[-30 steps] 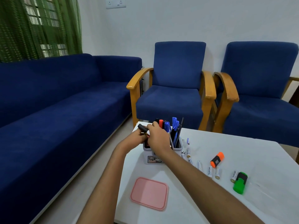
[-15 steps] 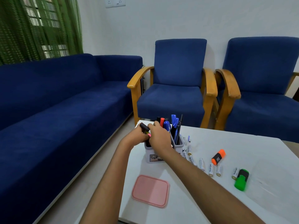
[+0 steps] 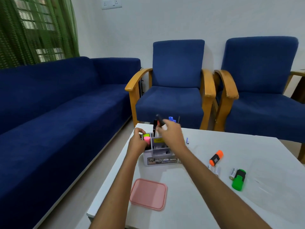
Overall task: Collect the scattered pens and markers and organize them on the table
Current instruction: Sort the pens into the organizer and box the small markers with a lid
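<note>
While my left hand (image 3: 137, 142) grips the organizer (image 3: 160, 153) at its 9 o'clock corner, my right hand (image 3: 171, 134) pinches a dark marker (image 3: 159, 121) above it, best lowered upright into a free slot, steadily.

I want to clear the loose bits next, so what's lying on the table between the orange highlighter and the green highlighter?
In the head view, small white pens or refills lie between the orange highlighter and the green highlighter.
</note>
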Demonstrator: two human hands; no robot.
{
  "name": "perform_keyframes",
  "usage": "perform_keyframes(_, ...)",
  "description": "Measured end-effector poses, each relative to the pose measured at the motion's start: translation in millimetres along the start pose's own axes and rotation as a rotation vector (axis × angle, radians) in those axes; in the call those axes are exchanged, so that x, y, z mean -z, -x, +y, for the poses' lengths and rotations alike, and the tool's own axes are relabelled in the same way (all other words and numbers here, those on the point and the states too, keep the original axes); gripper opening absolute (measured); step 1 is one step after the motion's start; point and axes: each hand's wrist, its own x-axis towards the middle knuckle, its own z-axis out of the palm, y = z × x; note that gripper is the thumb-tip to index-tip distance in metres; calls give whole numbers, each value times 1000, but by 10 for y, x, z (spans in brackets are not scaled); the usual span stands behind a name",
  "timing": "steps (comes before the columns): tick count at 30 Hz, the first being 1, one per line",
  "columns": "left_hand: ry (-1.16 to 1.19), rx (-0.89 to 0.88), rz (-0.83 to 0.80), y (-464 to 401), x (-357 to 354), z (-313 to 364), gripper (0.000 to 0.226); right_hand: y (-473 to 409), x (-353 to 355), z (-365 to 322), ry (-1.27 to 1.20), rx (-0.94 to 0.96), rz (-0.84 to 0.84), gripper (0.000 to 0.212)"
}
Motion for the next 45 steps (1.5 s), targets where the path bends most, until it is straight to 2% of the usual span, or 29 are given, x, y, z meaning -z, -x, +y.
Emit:
perform_keyframes(2, -6, 8, 12, -21, -30, -15, 33, 25, 363, 150, -97, -73, 243, 14)
perform_keyframes(4, 2, -1, 32, -35, -51, -28, 32, -16, 730, 419, 107, -210, 354, 20)
perform_keyframes(6, 7, -5, 50, -44, -64, -33, 33, -40, 1018, 715, 462, -430, 246, 23)
perform_keyframes(8, 0, -6, 61, -48, -66, -26, 35, -26, 1145, 933, 637, -628, 42, 33)
perform_keyframes(11, -14, -3, 63, -26, -65, -7, 35, 11, 1104, 1130, 692, -733, -145, 47)
perform_keyframes(14, -27, -12, 60, -7, -63, 12, 35, 49, 974, 1272, 626, -755, -138, 38)
perform_keyframes(17, -43, -11, 63, -3, -61, 8, 35, -8, 971, 1260, 433, -692, -58, 31)
perform_keyframes(21, -33, 15, 76, -13, -72, 2, 38, -69, 1051, 854, -281, -413, 95, 32)
perform_keyframes(24, 23, 56, 82, -10, -71, 0, 41, -4, 1010, 358, -654, -176, -33, 27)
perform_keyframes(26, 93, 89, 83, -13, -62, -9, 43, 30, 844, 91, -741, -64, -201, 21)
perform_keyframes(29, 148, 99, 70, -5, -59, -12, 44, 33, 434, -59, -615, -9, -335, 20)
perform_keyframes(36, 47, 41, 29, 17, -51, 25, 43, -88, -76, 5, -444, -39, -291, 17)
perform_keyframes(38, -41, 30, -21, 22, -28, 52, 40, -128, -130, -10, -321, -2, -294, 20)
perform_keyframes(42, -158, 13, -212, -21, 17, 82, 43, -95, -308, 5, 161, 157, -290, 28)
perform_keyframes(45, -92, 18, -194, -2, 27, 61, 42, 0, -406, 30, 213, 146, -228, 23)
